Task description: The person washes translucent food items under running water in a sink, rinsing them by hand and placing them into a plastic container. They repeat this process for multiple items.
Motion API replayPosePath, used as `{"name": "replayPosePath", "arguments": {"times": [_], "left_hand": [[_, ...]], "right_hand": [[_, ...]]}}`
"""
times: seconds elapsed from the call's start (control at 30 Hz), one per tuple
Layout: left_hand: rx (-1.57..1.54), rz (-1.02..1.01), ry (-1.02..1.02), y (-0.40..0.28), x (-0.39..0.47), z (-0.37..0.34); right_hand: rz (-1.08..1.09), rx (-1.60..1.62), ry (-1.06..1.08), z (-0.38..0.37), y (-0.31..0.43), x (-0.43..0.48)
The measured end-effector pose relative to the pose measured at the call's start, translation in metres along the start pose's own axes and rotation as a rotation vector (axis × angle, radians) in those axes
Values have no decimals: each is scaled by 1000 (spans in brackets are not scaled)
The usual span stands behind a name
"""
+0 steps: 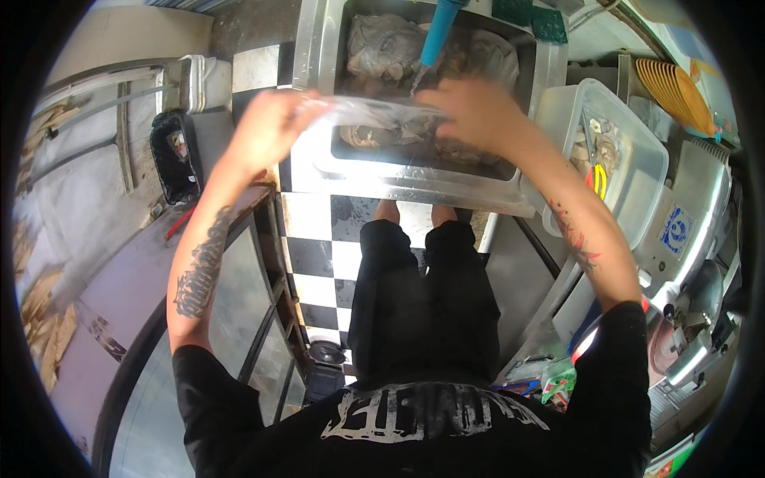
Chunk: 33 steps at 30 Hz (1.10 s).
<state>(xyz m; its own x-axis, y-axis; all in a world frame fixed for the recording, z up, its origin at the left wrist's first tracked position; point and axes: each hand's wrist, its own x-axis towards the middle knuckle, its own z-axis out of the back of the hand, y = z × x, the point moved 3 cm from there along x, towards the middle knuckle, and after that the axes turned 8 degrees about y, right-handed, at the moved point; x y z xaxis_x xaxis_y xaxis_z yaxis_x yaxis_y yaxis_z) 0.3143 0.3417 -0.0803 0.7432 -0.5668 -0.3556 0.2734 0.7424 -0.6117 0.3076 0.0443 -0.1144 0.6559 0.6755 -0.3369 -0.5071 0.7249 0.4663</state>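
Between my two raised hands a clear plastic film or bag [373,112] is stretched over the near part of a stainless steel sink [418,184]. My left hand [285,116] grips its left end, and my right hand [469,113] has the right end; both are blurred. Water runs from a blue hose [440,33] just behind the film. Grey-brown, wet, crumpled items [385,45] lie in the basin; whether they are cloth or food I cannot tell.
Right of the sink stands a clear plastic tub [648,173] with yellow-and-red-handled scissors or tongs [599,179]. Green scouring pads [548,25] lie on the sink's back right rim. A black container [176,158] and a white bucket [210,83] are at the left, near a glass-sided cabinet [236,281].
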Motion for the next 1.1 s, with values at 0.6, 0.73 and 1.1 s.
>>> {"name": "replayPosePath", "arguments": {"times": [0.6, 0.73, 1.1], "left_hand": [[-182, -132, -104, 27, 78, -116], [57, -28, -55, 27, 80, -130], [506, -21, 31, 16, 82, -143]], "right_hand": [[-170, 859, -439, 72, -10, -36], [-112, 1233, -663, 83, -61, -78], [127, 1540, -980, 185, -70, -201]]}}
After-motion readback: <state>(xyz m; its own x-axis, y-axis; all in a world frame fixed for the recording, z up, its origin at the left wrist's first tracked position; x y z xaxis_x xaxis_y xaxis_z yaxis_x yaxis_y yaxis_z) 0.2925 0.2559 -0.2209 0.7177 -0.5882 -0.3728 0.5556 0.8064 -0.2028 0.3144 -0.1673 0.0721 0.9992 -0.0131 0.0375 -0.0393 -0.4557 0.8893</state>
